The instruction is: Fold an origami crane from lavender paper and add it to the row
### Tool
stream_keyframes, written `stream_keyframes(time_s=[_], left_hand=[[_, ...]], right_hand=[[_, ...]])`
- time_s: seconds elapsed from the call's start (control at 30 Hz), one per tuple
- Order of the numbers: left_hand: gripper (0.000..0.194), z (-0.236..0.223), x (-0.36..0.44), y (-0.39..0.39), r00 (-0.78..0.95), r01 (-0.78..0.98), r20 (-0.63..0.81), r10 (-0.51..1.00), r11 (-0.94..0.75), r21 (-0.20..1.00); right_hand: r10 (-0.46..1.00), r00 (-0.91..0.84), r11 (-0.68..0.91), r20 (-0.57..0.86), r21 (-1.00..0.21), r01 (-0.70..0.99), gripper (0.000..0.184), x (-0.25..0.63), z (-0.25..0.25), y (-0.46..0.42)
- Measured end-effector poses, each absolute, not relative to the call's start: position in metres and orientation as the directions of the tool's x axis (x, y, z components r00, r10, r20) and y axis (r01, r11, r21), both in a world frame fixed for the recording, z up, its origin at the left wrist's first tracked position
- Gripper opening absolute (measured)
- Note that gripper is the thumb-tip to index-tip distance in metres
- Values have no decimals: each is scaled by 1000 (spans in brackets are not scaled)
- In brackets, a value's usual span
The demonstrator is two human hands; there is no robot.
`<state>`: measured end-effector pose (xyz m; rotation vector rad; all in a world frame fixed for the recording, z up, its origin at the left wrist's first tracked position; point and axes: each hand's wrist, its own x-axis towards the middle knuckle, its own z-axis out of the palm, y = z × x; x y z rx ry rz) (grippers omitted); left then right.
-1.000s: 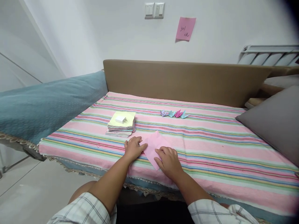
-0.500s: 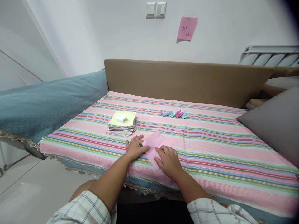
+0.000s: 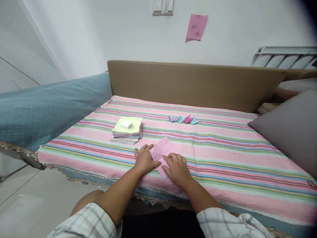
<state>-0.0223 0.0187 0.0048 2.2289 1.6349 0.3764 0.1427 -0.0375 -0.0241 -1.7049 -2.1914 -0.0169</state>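
A pink folded sheet of paper (image 3: 162, 153) lies on the striped cloth (image 3: 223, 155) near the front edge. My left hand (image 3: 144, 158) rests on its left corner, fingers spread and flat. On the paper's lower right part my right hand (image 3: 177, 168) presses down with its fingers bent. A stack of coloured paper squares (image 3: 126, 131) with a small white charger (image 3: 126, 125) on top lies behind my left hand. Several small folded paper figures (image 3: 182, 119) stand in a row further back.
A brown padded backrest (image 3: 193, 82) runs along the far side. A teal cover (image 3: 49, 105) drapes the armrest at left, and a grey cushion (image 3: 289, 129) lies at right. A pink note (image 3: 196, 27) and light switches (image 3: 162, 6) are on the wall.
My left hand's fingers have spread out flat beside the paper. The view has shifted slightly; the paper and my right hand stay in place.
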Motion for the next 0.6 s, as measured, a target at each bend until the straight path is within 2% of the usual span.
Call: stream_keyframes(time_s=[0.2, 0.3, 0.37, 0.5, 0.6], left_hand=[[62, 1, -24, 21, 285, 868, 24, 958, -269, 418], [71, -3, -25, 22, 277, 870, 24, 961, -262, 418], [77, -5, -25, 23, 261, 873, 24, 965, -247, 420], [74, -3, -24, 22, 276, 870, 17, 961, -258, 420], [72, -2, -25, 22, 278, 866, 7, 960, -254, 431]], right_hand=[[963, -126, 187, 238, -255, 949, 41, 150, -25, -33], [979, 2, 57, 205, -279, 959, 40, 161, -23, -31], [980, 109, -57, 164, -298, 953, 46, 170, -21, -30], [966, 250, -216, 65, -326, 920, 62, 184, -20, -30], [964, 260, -219, 63, -373, 902, 58, 186, -20, -31]])
